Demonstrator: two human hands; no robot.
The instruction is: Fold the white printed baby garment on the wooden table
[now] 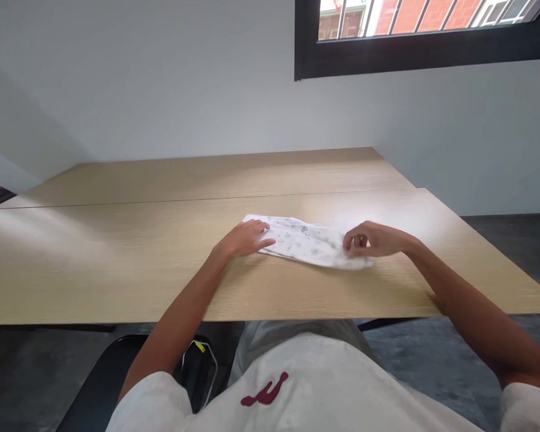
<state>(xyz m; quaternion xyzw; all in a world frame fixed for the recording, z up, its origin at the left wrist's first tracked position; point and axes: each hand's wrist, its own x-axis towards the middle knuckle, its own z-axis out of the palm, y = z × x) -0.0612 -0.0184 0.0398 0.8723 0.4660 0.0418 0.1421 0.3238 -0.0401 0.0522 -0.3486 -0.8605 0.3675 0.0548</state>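
A white cloth (303, 241) with small grey printed figures lies folded into a long strip on the wooden table, slanting slightly down toward the right. My left hand (247, 237) rests on the strip's left end, its fingers and thumb apart. At the right end is my right hand (371, 239), with curled fingers closed at the cloth; that end looks a little blurred. How much fabric is between the right fingers is partly hidden.
Two light wood table tops (117, 258) meet along a thin seam behind the cloth. A pale wall (184, 78) with a dark-framed window (387, 57) stands behind. Below the front edge, a black chair (103, 378) and a dark bag-like item (200, 372) are at the left.
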